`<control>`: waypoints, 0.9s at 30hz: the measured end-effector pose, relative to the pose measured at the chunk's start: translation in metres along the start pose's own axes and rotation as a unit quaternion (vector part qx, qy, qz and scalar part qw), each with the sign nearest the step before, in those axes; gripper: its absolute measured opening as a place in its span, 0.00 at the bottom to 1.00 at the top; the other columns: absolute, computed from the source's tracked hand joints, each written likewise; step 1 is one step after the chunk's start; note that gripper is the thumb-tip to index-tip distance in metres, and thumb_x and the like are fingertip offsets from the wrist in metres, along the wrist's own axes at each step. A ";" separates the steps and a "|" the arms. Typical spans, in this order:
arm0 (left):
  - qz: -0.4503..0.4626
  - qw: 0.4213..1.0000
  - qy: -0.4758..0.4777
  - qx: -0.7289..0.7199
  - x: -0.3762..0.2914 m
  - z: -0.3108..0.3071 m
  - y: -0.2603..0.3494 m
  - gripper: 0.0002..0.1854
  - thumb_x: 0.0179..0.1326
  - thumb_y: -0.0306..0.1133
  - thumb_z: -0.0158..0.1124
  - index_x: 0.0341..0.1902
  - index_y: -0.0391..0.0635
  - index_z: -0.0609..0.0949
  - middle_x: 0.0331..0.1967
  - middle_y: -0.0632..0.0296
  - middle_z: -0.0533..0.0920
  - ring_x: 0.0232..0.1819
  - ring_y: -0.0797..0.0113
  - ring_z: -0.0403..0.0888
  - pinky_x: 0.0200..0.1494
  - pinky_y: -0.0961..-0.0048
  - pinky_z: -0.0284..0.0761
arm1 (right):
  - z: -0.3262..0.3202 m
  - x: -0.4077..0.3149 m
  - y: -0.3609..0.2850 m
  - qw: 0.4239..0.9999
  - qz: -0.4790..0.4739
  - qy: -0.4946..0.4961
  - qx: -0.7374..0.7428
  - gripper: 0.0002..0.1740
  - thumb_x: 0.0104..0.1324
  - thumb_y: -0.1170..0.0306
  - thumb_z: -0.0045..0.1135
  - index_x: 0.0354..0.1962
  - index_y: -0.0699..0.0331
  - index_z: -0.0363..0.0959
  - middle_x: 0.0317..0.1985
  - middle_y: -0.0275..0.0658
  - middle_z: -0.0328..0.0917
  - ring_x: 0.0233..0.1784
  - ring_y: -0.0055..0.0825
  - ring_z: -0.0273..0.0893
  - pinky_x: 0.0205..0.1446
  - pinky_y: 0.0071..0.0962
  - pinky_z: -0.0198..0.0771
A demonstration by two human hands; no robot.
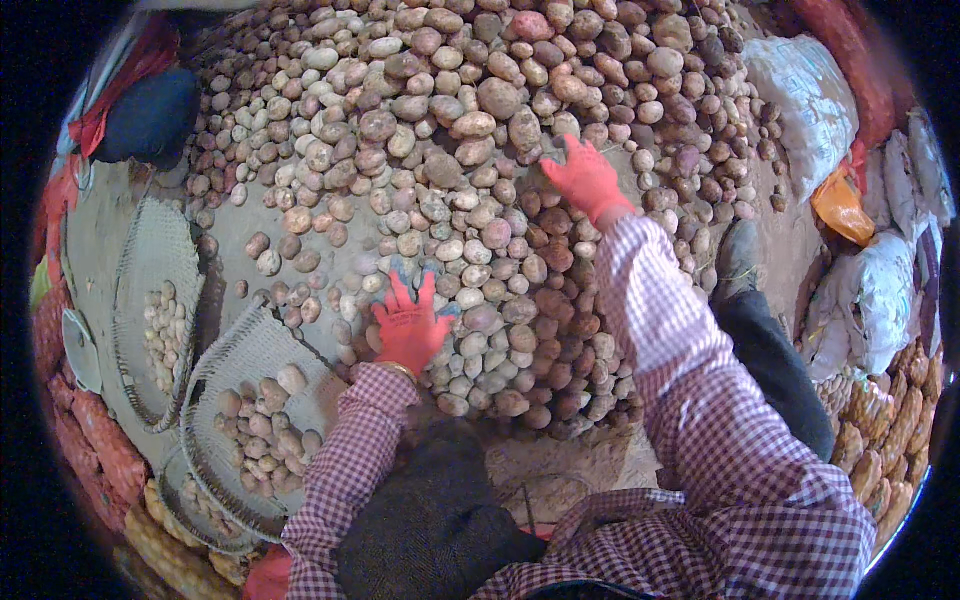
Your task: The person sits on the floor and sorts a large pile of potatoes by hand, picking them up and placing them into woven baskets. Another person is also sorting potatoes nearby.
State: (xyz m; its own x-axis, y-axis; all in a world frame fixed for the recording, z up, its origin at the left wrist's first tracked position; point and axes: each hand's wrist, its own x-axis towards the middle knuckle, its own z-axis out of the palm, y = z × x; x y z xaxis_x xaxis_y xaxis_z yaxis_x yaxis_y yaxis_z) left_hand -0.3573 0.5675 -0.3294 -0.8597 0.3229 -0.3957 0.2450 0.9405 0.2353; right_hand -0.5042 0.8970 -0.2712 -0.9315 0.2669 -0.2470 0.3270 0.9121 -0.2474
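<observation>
A large heap of loose potatoes (480, 255) in mixed sizes spreads in front of me on the floor. My left hand (411, 322), in a red glove with grey-blue fingertips, rests palm down with spread fingers at the heap's near left edge. It appears to touch small potatoes and grips none that I can see. Farther out and to the right, my right hand (586, 178) in a matching glove reaches over the middle of the heap. Its fingers are apart beside a larger oblong potato (525, 130), and no potato shows in it.
Left of me stand two woven scoop baskets (240, 352) (124, 300) holding potatoes, with a smaller basket (169, 480) nearer. Filled net sacks (97, 442) line the left rim. On the right are white sacks (802, 105), an orange plastic bag (844, 206) and potato-filled net sacks (885, 427).
</observation>
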 end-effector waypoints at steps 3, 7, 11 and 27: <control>0.004 1.000 -0.003 0.010 0.000 -0.006 0.003 0.52 0.56 0.55 0.70 0.80 0.57 0.55 0.77 0.26 0.44 0.71 0.32 0.61 0.65 0.32 0.57 | 0.033 0.030 0.026 0.983 -0.055 -0.111 -0.136 0.33 0.61 0.47 0.60 0.56 0.61 0.68 0.54 0.53 0.75 0.57 0.50 0.78 0.56 0.45 0.75; 0.005 1.000 0.007 0.018 0.001 -0.007 0.004 0.51 0.55 0.56 0.70 0.79 0.57 0.57 0.77 0.26 0.46 0.68 0.33 0.66 0.64 0.35 0.59 | 0.038 0.026 0.053 0.914 -0.013 -0.062 0.402 0.27 0.68 0.49 0.58 0.54 0.61 0.72 0.47 0.41 0.80 0.51 0.36 0.80 0.53 0.37 0.76; 0.016 0.999 0.030 0.026 0.001 -0.005 0.004 0.51 0.54 0.58 0.71 0.78 0.57 0.58 0.76 0.26 0.48 0.66 0.33 0.67 0.63 0.33 0.59 | 0.019 0.031 0.068 0.601 0.131 -0.123 0.779 0.25 0.71 0.48 0.55 0.54 0.57 0.78 0.43 0.31 0.80 0.41 0.21 0.78 0.40 0.27 0.73; -0.032 0.996 -0.067 -0.038 0.007 -0.027 0.013 0.47 0.59 0.57 0.67 0.78 0.57 0.60 0.77 0.32 0.44 0.74 0.33 0.53 0.70 0.30 0.48 | 0.047 -0.059 -0.031 0.668 0.031 -0.051 0.742 0.16 0.72 0.60 0.56 0.50 0.61 0.74 0.46 0.41 0.81 0.46 0.38 0.82 0.40 0.31 0.77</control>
State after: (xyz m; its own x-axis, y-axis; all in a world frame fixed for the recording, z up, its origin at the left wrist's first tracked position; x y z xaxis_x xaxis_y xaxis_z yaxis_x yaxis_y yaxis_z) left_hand -0.3718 0.5793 -0.3053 -0.8032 0.2792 -0.5263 0.1527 0.9503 0.2711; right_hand -0.4518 0.8383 -0.2931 -0.9177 0.1976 -0.3446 0.2336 -0.4330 -0.8706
